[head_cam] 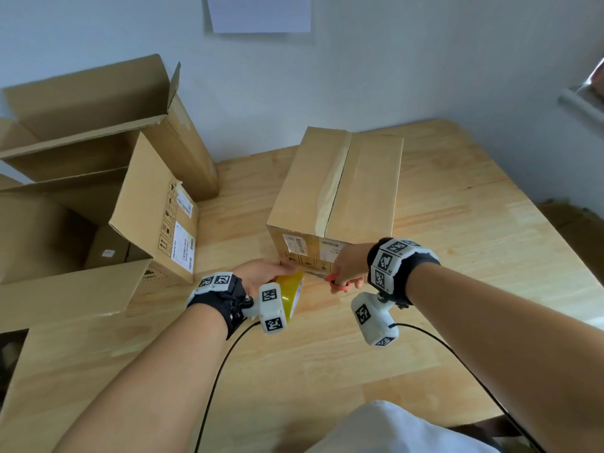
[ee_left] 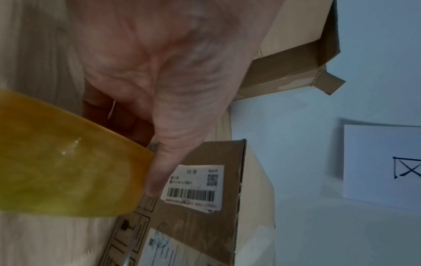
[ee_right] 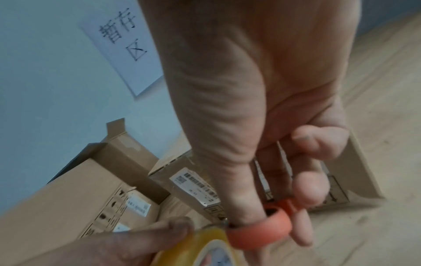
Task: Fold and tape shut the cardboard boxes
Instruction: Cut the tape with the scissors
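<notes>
A closed cardboard box (head_cam: pixel 340 188) stands mid-table with a strip of tape (head_cam: pixel 330 191) along its top seam. Its near face carries labels (ee_left: pixel 193 187). My left hand (head_cam: pixel 264 273) grips a yellow tape roll (head_cam: pixel 292 294) just in front of the box's lower near edge; the roll (ee_left: pixel 68 162) fills the left wrist view, and the roll (ee_right: pixel 198 250) shows low in the right wrist view. My right hand (head_cam: pixel 348 273) holds orange-handled scissors (head_cam: pixel 340 284) next to the roll, thumb through an orange loop (ee_right: pixel 262 228). The blades are hidden.
Several open cardboard boxes (head_cam: pixel 98 197) with raised flaps crowd the left side of the wooden table (head_cam: pixel 474 240). A white paper sheet (head_cam: pixel 258 13) hangs on the wall behind. Black cables (head_cam: pixel 215 371) run from the wrist cameras toward me.
</notes>
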Available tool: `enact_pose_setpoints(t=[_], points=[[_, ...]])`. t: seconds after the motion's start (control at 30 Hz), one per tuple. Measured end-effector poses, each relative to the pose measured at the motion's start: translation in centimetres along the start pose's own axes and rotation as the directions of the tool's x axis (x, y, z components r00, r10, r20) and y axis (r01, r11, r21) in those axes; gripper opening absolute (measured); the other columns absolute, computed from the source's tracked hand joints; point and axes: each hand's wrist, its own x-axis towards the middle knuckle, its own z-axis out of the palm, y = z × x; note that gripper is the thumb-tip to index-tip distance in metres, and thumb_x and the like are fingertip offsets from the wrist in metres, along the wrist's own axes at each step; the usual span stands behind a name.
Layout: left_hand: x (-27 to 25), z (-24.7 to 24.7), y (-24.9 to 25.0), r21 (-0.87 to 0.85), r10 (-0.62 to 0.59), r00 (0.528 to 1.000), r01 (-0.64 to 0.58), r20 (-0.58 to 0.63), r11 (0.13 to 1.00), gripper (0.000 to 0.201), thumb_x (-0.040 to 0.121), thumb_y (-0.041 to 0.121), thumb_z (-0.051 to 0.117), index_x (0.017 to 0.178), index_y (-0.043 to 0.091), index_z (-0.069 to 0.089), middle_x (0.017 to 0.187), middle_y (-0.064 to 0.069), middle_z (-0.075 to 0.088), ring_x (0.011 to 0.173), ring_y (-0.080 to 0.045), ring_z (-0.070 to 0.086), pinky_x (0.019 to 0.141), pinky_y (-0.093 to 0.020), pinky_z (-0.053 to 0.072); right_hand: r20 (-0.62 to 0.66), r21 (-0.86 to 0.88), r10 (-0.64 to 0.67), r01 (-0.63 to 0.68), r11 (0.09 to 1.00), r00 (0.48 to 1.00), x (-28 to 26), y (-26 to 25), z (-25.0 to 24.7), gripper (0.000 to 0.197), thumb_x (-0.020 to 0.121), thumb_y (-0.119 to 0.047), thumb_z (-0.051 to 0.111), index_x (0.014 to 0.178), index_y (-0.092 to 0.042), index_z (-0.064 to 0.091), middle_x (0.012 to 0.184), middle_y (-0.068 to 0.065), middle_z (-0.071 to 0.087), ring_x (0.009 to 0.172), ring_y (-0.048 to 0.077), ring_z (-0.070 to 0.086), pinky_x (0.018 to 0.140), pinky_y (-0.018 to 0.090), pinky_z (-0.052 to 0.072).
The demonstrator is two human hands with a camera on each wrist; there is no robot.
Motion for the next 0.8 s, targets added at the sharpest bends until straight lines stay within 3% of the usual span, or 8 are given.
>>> enact_pose_setpoints(t=[0.1,0.17,0.23,0.33,0.43,0.53,0.7,0.8], points=[[-1.1,-0.7,-0.4,-0.014,0.011,0.998,-0.012,-0.066,1.000,0.005,0.091,0.016,0.062,0.093,0.019,0.065,0.089,-0.003,0.066,0.073,-0.016,0.061,0.060,-0.025,0.050,-0.027,0.042,0.055,-0.054,0.998,0.998,0.4,1.4,0.8,0.011,0.087,-0.014,0.060,0.096,-0.012,0.067,0.060,-0.004,0.056,0.049,0.005,0.047,0.052,0.012,0.041],[-2.0,-0.9,-0.8,-0.050,0.014,0.998,-0.017,-0.060,0.999,0.004,0.090,0.014,0.063,0.090,0.018,0.064,0.088,-0.004,0.065,0.072,-0.016,0.060,0.057,-0.026,0.050,-0.062,0.107,0.090,-0.083,0.991,0.994,1.1,2.8,1.8,0.018,0.087,-0.017,0.064,0.101,-0.007,0.066,0.064,-0.002,0.059,0.054,0.007,0.053,0.061,0.017,0.047],[-2.9,-0.6,-0.8,-0.067,0.023,0.999,-0.025,-0.034,0.997,0.006,0.090,0.013,0.062,0.093,0.018,0.064,0.090,-0.004,0.065,0.074,-0.017,0.061,0.056,-0.025,0.051,-0.067,0.266,0.153,-0.130,0.955,0.986,1.8,4.4,3.1,0.014,0.089,-0.010,0.062,0.101,-0.003,0.061,0.066,0.003,0.058,0.053,0.010,0.054,0.054,0.019,0.047],[-4.1,0.1,-0.4,-0.092,0.056,0.998,-0.052,0.036,0.994,0.011,0.089,0.009,0.062,0.096,0.017,0.064,0.092,-0.006,0.066,0.077,-0.017,0.062,0.065,-0.029,0.054,-0.129,0.500,0.234,-0.140,0.855,0.964,1.5,6.9,4.7,0.007,0.088,-0.005,0.060,0.092,-0.009,0.058,0.072,0.008,0.059,0.054,0.015,0.057,0.045,0.021,0.048],[-4.8,1.1,0.5,-0.083,0.095,0.990,-0.087,0.102,0.993,0.015,0.086,0.005,0.064,0.095,0.017,0.066,0.099,-0.008,0.066,0.086,-0.020,0.061,0.079,-0.034,0.049,-0.168,0.636,0.243,-0.084,0.767,0.955,1.0,8.9,5.8,0.027,0.086,-0.010,0.063,0.112,-0.002,0.062,0.081,0.004,0.060,0.069,0.016,0.059,0.054,0.023,0.053],[-5.3,3.0,2.2,-0.055,0.125,0.982,-0.119,0.143,0.991,0.016,0.088,0.003,0.061,0.094,0.017,0.065,0.096,-0.005,0.066,0.082,-0.017,0.061,0.079,-0.031,0.049,-0.219,0.717,0.234,-0.007,0.697,0.947,-0.1,9.8,6.1,0.030,0.087,-0.011,0.063,0.116,-0.002,0.061,0.083,0.002,0.061,0.071,0.014,0.059,0.058,0.021,0.051],[-5.0,7.6,5.1,-0.035,0.159,0.958,-0.155,0.240,0.987,0.018,0.089,0.001,0.059,0.097,0.016,0.065,0.094,-0.003,0.069,0.081,-0.015,0.066,0.080,-0.030,0.053,-0.194,0.942,0.020,0.180,0.283,0.981,-5.0,9.8,6.2,0.032,0.089,-0.011,0.063,0.118,0.000,0.061,0.093,0.013,0.065,0.071,0.023,0.062,0.058,0.027,0.055],[-4.4,11.1,6.8,-0.070,0.184,0.943,-0.171,0.278,0.983,0.018,0.089,-0.001,0.058,0.099,0.014,0.064,0.094,-0.007,0.070,0.083,-0.017,0.068,0.079,-0.029,0.056,-0.261,0.947,-0.046,0.265,0.184,0.964,-7.5,10.9,6.2,0.039,0.094,-0.033,0.054,0.117,-0.002,0.059,0.107,0.013,0.064,0.088,0.029,0.063,0.076,0.032,0.055]])
